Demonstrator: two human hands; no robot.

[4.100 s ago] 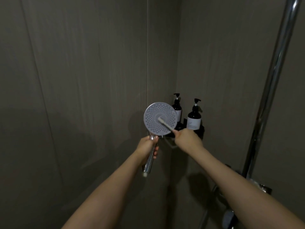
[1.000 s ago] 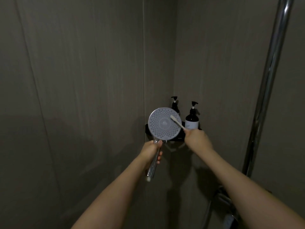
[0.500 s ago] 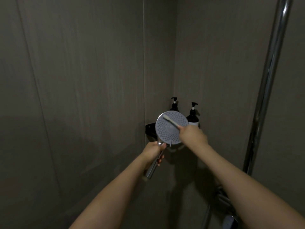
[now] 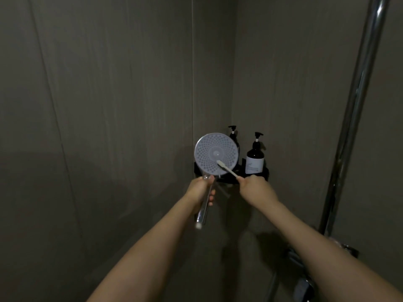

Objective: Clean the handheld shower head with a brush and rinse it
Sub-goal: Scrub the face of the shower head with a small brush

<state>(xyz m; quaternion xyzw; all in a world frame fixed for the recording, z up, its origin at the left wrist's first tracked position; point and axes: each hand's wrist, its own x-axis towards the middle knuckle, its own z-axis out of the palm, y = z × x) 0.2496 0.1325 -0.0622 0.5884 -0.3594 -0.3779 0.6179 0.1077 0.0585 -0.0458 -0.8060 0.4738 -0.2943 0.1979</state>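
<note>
I see the shower head (image 4: 216, 156) has swung back left since half a second ago, uncovering the near pump bottle (image 4: 255, 159) on the corner shelf (image 4: 265, 171). My left hand (image 4: 201, 189) is wrapped around its chrome handle, disc facing me. My right hand (image 4: 254, 186) pinches the toothbrush (image 4: 226, 168), whose bristles have dropped from the disc's top edge to its lower right, so scrubbing seems ongoing, rinse not begun.

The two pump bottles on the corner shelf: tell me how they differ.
The right pump bottle stands in full view and shows a pale label; the left pump bottle is mostly hidden behind the shower head, with only its pump and neck showing and no label visible. Both are dark, upright and black-pumped.
</note>
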